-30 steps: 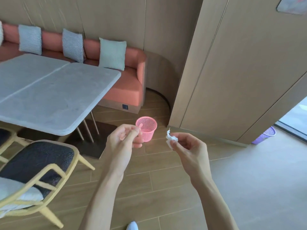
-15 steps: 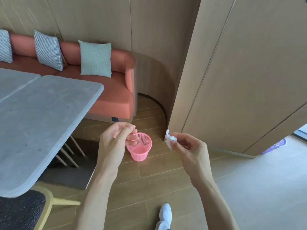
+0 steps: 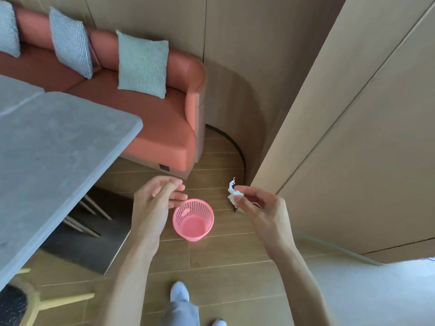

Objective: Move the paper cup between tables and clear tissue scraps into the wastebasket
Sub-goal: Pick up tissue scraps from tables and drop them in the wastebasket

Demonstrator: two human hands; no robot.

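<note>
A small pink mesh wastebasket stands on the wooden floor below and between my hands, and its inside looks bare. My right hand, up and to the right of the basket, pinches a crumpled white tissue scrap at the fingertips. My left hand hovers at the basket's upper left rim with thumb and fingers drawn together. Nothing shows between them, and the fingers may hide a scrap. No paper cup is in view.
A grey stone table fills the left, with a yellow chair below it. An orange sofa with cushions runs behind. A wood-panelled wall rises on the right. My shoe and trouser leg are at the bottom.
I have stepped closer and now look more steeply down. The wastebasket has shifted from beyond my hands to below and between them. The right hand keeps its pinch on the tissue.
</note>
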